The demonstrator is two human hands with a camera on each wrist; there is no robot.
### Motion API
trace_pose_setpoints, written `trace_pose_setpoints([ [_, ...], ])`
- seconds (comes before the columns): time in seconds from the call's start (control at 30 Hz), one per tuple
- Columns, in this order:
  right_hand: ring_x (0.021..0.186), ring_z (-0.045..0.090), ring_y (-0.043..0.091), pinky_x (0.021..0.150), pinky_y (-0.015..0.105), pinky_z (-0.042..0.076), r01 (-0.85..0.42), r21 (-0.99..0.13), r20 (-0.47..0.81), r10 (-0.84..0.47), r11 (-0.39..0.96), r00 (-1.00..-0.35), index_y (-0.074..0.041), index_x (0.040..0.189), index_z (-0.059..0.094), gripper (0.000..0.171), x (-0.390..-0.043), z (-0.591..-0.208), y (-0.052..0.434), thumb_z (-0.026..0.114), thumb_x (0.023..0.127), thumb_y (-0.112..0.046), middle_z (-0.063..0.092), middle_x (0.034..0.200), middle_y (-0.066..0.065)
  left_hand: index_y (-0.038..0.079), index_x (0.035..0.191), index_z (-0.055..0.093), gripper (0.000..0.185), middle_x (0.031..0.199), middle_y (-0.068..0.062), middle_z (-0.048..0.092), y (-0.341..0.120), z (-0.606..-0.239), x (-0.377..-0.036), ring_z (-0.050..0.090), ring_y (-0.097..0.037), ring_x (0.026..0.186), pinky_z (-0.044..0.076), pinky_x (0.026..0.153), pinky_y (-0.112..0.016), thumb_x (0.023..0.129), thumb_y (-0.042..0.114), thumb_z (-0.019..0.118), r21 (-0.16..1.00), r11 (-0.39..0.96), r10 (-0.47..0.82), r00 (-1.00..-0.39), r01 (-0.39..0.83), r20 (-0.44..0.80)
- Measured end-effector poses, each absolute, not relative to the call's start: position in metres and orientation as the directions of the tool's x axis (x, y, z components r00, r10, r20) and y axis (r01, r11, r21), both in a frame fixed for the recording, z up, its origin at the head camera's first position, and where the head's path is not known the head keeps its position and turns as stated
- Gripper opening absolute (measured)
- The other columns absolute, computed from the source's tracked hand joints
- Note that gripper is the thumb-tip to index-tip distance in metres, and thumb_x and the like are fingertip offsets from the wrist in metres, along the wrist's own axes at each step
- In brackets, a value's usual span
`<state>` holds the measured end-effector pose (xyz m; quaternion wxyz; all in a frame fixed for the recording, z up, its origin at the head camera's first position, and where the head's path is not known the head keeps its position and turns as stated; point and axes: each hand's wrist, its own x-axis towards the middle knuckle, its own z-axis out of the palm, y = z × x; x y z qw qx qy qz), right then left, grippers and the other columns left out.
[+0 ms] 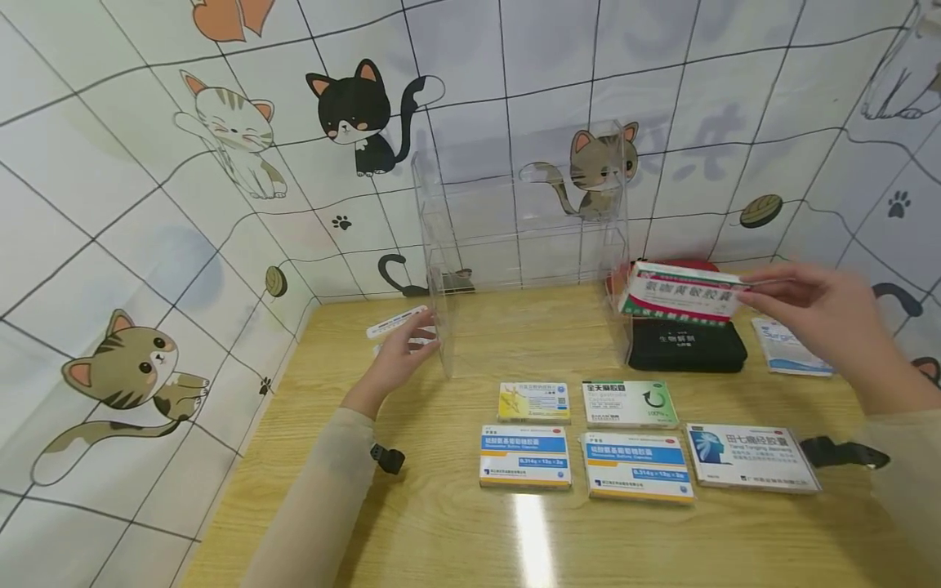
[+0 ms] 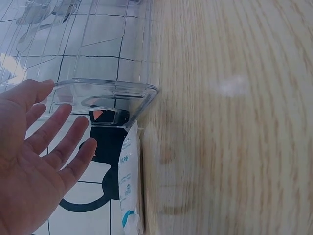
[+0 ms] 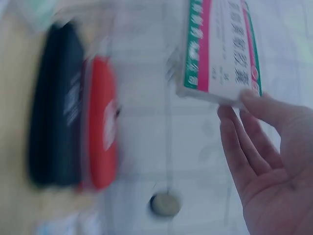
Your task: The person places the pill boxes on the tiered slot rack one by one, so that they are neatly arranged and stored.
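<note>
Crosswise, box (image 1: pixel 682 298) long axis left-right.

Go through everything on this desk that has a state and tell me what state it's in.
Clear acrylic organizer: upright, shelves bare.
Left hand: fingers straight, against the organizer's left wall.
Right hand: pinches the red-and-green box.
Red-and-green box: closed, lifted beside the organizer.
Black pouch: lying flat.
Five boxes: closed, flat.

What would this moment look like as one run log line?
left hand: open, against clear acrylic shelf rack | right hand: pinches green-and-pink medicine box beside rack | five boxes on wooden table
</note>
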<state>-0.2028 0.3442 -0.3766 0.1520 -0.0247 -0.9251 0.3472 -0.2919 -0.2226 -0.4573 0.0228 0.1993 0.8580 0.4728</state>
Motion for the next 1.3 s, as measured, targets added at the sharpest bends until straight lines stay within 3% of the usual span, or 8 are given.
trace_pose_setpoints([
  [0.03, 0.086, 0.049, -0.023, 0.076, 0.017, 0.037, -0.064, -0.655, 0.269, 0.153, 0.752, -0.951, -0.017, 0.127, 0.07, 0.046, -0.209, -0.366, 0.335, 0.072, 0.094, -0.05, 0.06, 0.09, -0.041, 0.007, 0.156, 0.041, 0.058, 0.15, -0.026, 0.051, -0.223, -0.457, -0.292, 0.059, -0.038, 0.128, 0.051, 0.109, -0.053, 0.103, 0.013, 0.064, 0.819, 0.474, 0.364, -0.919, 0.322, 0.15],
  [0.17, 0.096, 0.057, -0.011, 0.078, 0.016, 0.043, -0.1, -0.691, 0.274, 0.132, 0.716, -0.953, -0.025, 0.131, 0.069, 0.05, -0.243, -0.326, 0.301, 0.073, 0.091, -0.055, 0.078, 0.109, -0.014, 0.008, 0.156, 0.041, 0.058, 0.15, -0.026, 0.05, -0.227, -0.456, -0.293, 0.059, -0.039, 0.128, 0.051, 0.109, -0.053, 0.103, 0.012, 0.064, 0.811, 0.486, 0.362, -0.92, 0.326, 0.153],
  [0.27, 0.102, 0.063, -0.004, 0.077, 0.012, 0.047, -0.148, -0.733, 0.296, 0.116, 0.664, -0.948, -0.027, 0.13, 0.071, 0.047, -0.269, -0.302, 0.272, 0.075, 0.091, -0.052, 0.077, 0.121, 0.001, 0.008, 0.156, 0.041, 0.058, 0.15, -0.024, 0.051, -0.229, -0.455, -0.29, 0.059, -0.039, 0.128, 0.051, 0.109, -0.054, 0.103, 0.013, 0.064, 0.81, 0.496, 0.349, -0.926, 0.313, 0.144],
  [0.47, 0.099, 0.068, -0.003, 0.08, 0.014, 0.049, -0.244, -0.831, 0.349, 0.127, 0.5, -0.929, -0.029, 0.124, 0.075, 0.037, -0.306, -0.275, 0.216, 0.078, 0.09, -0.043, 0.079, 0.114, -0.008, 0.008, 0.157, 0.04, 0.059, 0.151, -0.023, 0.05, -0.228, -0.454, -0.285, 0.058, -0.039, 0.129, 0.05, 0.109, -0.054, 0.103, 0.011, 0.064, 0.831, 0.479, 0.333, -0.935, 0.282, 0.126],
  [0.7, 0.095, 0.071, 0.0, 0.085, 0.017, 0.053, -0.361, -0.827, 0.47, 0.177, 0.432, -0.865, -0.025, 0.117, 0.078, 0.026, -0.341, -0.253, 0.173, 0.08, 0.091, -0.033, 0.08, 0.113, -0.004, 0.011, 0.155, 0.043, 0.057, 0.15, -0.022, 0.052, -0.222, -0.465, -0.29, 0.06, -0.035, 0.127, 0.053, 0.107, -0.053, 0.103, 0.013, 0.065, 0.837, 0.461, 0.33, -0.933, 0.293, 0.145],
  [0.9, 0.106, 0.071, 0.006, 0.097, 0.021, 0.057, -0.382, -0.788, 0.506, 0.156, 0.482, -0.848, -0.022, 0.119, 0.076, 0.025, -0.369, -0.239, 0.141, 0.075, 0.096, -0.029, 0.07, 0.13, -0.004, 0.009, 0.156, 0.043, 0.056, 0.15, -0.015, 0.054, -0.223, -0.466, -0.291, 0.058, -0.032, 0.127, 0.052, 0.107, -0.054, 0.104, 0.017, 0.064, 0.82, 0.481, 0.322, -0.933, 0.309, 0.162],
  [1.13, 0.112, 0.069, 0.01, 0.094, 0.022, 0.056, -0.365, -0.756, 0.496, 0.112, 0.544, -0.861, -0.023, 0.123, 0.074, 0.025, -0.394, -0.247, 0.116, 0.07, 0.1, -0.03, 0.066, 0.134, -0.005, 0.011, 0.156, 0.043, 0.057, 0.151, -0.022, 0.051, -0.224, -0.465, -0.289, 0.057, -0.039, 0.129, 0.051, 0.107, -0.057, 0.103, 0.013, 0.065, 0.83, 0.454, 0.332, -0.926, 0.323, 0.179],
  [1.3, 0.114, 0.067, 0.011, 0.096, 0.026, 0.057, -0.319, -0.756, 0.44, 0.083, 0.572, -0.894, -0.026, 0.127, 0.072, 0.027, -0.401, -0.252, 0.105, 0.067, 0.101, -0.034, 0.066, 0.134, -0.004, 0.01, 0.156, 0.042, 0.059, 0.151, -0.02, 0.052, -0.222, -0.465, -0.289, 0.057, -0.041, 0.13, 0.05, 0.108, -0.058, 0.102, 0.015, 0.066, 0.827, 0.457, 0.333, -0.925, 0.327, 0.182],
])
